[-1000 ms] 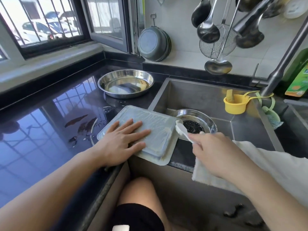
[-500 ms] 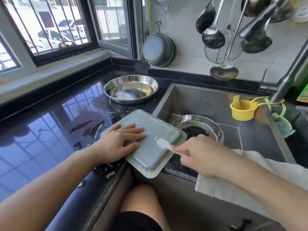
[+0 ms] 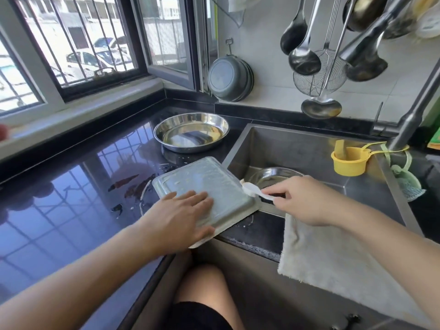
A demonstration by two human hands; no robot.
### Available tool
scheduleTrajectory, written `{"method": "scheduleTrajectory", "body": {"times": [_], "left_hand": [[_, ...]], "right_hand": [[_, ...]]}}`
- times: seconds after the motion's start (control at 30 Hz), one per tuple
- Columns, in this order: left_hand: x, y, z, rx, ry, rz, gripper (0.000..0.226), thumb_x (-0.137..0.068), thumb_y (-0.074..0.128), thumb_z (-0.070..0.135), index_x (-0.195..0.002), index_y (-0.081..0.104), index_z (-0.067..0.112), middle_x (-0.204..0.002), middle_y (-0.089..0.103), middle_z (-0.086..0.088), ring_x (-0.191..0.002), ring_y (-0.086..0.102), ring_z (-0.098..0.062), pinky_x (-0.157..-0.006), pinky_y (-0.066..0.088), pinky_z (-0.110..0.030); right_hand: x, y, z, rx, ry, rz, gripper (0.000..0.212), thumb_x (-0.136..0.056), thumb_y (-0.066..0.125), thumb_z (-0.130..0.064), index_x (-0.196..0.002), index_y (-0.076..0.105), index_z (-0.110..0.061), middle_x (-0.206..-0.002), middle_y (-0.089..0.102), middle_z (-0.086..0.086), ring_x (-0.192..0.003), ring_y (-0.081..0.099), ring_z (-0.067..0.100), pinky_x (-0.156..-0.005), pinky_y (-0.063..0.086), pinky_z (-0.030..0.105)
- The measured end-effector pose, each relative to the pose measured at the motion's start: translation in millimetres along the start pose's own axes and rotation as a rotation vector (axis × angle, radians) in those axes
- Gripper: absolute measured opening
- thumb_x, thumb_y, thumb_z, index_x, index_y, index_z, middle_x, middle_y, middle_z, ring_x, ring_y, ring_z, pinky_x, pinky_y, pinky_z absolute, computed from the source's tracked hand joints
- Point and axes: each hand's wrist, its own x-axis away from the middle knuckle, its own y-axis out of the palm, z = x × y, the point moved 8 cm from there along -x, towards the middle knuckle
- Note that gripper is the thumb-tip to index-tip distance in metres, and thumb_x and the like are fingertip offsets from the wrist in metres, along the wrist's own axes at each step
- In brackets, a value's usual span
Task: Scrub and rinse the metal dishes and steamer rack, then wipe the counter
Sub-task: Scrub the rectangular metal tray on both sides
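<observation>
Just now a rectangular grey metal tray (image 3: 209,184) lies upside down at the edge of the glossy black tabletop (image 3: 59,198), its right corner jutting over the stainless steel sink (image 3: 297,148). The left hand (image 3: 181,213) lies flat on the tray's raised base, fingers straight and relaxed, pressing it down; its grip is open, palm against metal. The right hand (image 3: 307,201) has its grip closed around the handle of a small white brush (image 3: 252,189), whose head touches the tray's right rim. A round shallow steel dish (image 3: 190,132) sits on the tabletop behind the tray, apart from it. Another round steel dish (image 3: 273,175) rests inside the sink, partly hidden by the right hand. A pale grey cloth (image 3: 333,256) hangs over the sink's front edge beneath the right forearm. Wet scraps (image 3: 133,186) lie on the tabletop left of the tray.
</observation>
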Motion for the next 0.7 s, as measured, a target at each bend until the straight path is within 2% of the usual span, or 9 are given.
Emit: {"method": "scheduleTrajectory", "body": {"times": [0.1, 0.17, 0.23, 0.27, 0.37, 0.43, 0.5, 0.63, 0.7], "left_hand": [[11.3, 0.3, -35.5, 0.026, 0.105, -0.09, 0.073, -0.1, 0.03, 0.069, -0.164, 0.014, 0.039, -0.169, 0.006, 0.022, -0.154, 0.007, 0.003, -0.124, 0.007, -0.022], [14.5, -2.9, -55.4, 0.164, 0.102, -0.062, 0.061, -0.1, 0.048, 0.058, -0.158, 0.034, 0.043, -0.165, 0.02, 0.026, -0.149, 0.017, 0.01, -0.123, 0.008, -0.015], [8.9, -6.6, -63.8, 0.29, 0.054, 0.057, 0.056, -0.096, 0.043, 0.066, -0.146, 0.054, 0.044, -0.153, 0.047, 0.024, -0.14, 0.04, 0.002, -0.123, 0.025, -0.027], [4.2, -3.3, -62.8, 0.296, 0.02, 0.081, 0.06, -0.094, 0.035, 0.072, -0.144, 0.055, 0.045, -0.144, 0.052, 0.021, -0.133, 0.044, -0.004, -0.12, 0.031, -0.032], [-9.1, 16.2, -44.8, 0.254, -0.042, 0.105, 0.071, -0.091, 0.013, 0.08, -0.154, 0.035, 0.055, -0.137, 0.036, 0.014, -0.132, 0.031, -0.013, -0.119, 0.025, -0.037], [-13.0, 23.4, -39.7, 0.253, -0.053, 0.149, 0.072, -0.092, 0.002, 0.08, -0.156, 0.026, 0.056, -0.151, 0.031, 0.012, -0.143, 0.024, -0.015, -0.124, 0.016, -0.038], [-15.6, 25.1, -40.3, 0.243, -0.041, 0.161, 0.075, -0.092, -0.005, 0.079, -0.157, 0.024, 0.057, -0.163, 0.027, 0.011, -0.15, 0.019, -0.014, -0.126, 0.011, -0.041], [-15.0, 25.9, -39.1, 0.246, -0.039, 0.173, 0.066, -0.096, 0.004, 0.074, -0.156, 0.023, 0.058, -0.165, 0.027, 0.012, -0.153, 0.02, -0.013, -0.126, 0.013, -0.044], [-14.8, 25.5, -40.1, 0.25, -0.061, 0.198, 0.062, -0.098, 0.01, 0.069, -0.156, 0.026, 0.057, -0.164, 0.03, 0.011, -0.152, 0.022, -0.015, -0.126, 0.015, -0.044]], "right_hand": [[17.1, 6.0, -3.8, -0.102, -0.017, 0.029, 0.049, -0.099, 0.043, -0.016, -0.133, 0.062, -0.045, -0.047, 0.049, -0.026, -0.047, 0.045, 0.002, -0.048, 0.035, 0.016], [24.0, 15.7, -2.1, -0.157, 0.017, 0.027, 0.053, -0.099, 0.04, -0.017, -0.134, 0.057, -0.053, -0.048, 0.051, -0.017, -0.044, 0.043, 0.006, -0.045, 0.032, 0.02], [31.9, 26.9, -11.0, -0.16, 0.013, 0.037, 0.049, -0.1, 0.039, -0.02, -0.134, 0.053, -0.051, -0.053, 0.054, -0.008, -0.046, 0.043, 0.009, -0.046, 0.033, 0.023], [35.9, 33.5, -17.6, -0.155, 0.011, 0.041, 0.047, -0.1, 0.037, -0.021, -0.137, 0.05, -0.047, -0.059, 0.053, -0.005, -0.052, 0.046, 0.009, -0.054, 0.04, 0.027], [48.6, 56.1, -46.0, -0.104, -0.001, -0.011, 0.045, -0.1, 0.034, -0.024, -0.142, 0.039, -0.041, -0.074, 0.052, -0.005, -0.076, 0.056, 0.025, -0.074, 0.051, 0.038], [44.7, 63.8, -56.4, -0.028, 0.0, -0.024, 0.042, -0.099, 0.034, -0.022, -0.138, 0.043, -0.034, -0.08, 0.055, 0.0, -0.083, 0.057, 0.033, -0.076, 0.05, 0.042], [17.1, 62.4, -51.5, 0.013, 0.053, -0.014, 0.039, -0.098, 0.038, -0.019, -0.134, 0.051, -0.028, -0.09, 0.061, 0.004, -0.084, 0.056, 0.033, -0.075, 0.048, 0.04], [-64.4, 49.2, -40.7, -0.001, 0.154, -0.014, 0.044, -0.097, 0.039, -0.018, -0.136, 0.059, -0.02, -0.122, 0.064, 0.017, -0.093, 0.056, 0.034, -0.08, 0.05, 0.037], [-79.8, 48.0, -39.8, -0.01, 0.144, -0.021, 0.042, -0.097, 0.038, -0.02, -0.134, 0.06, -0.017, -0.117, 0.064, 0.017, -0.093, 0.059, 0.034, -0.077, 0.049, 0.036]]}}
